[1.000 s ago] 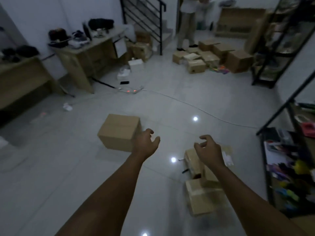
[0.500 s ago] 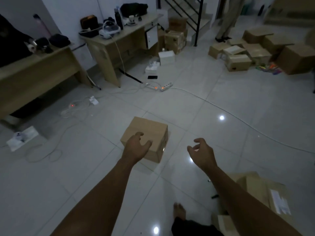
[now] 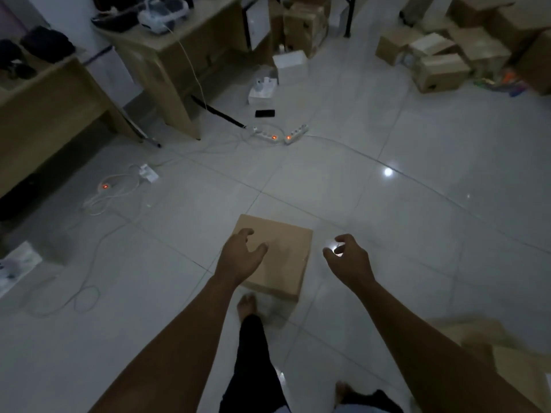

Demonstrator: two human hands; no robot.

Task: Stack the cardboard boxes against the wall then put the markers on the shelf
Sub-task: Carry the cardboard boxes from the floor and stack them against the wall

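The box (image 3: 275,254) sits closed on the floor tiles just ahead of the bare foot (image 3: 247,307), with the left hand (image 3: 240,257) over its near left part and the right hand (image 3: 348,260) beside its right edge, both with fingers loosely spread and gripping nothing. It looks stiff, smooth-sided and probably light, so palms on opposite sides should lift it. Its contents are hidden; far right, the other boxes (image 3: 441,71) and the markers (image 3: 507,83) blur in dim light.
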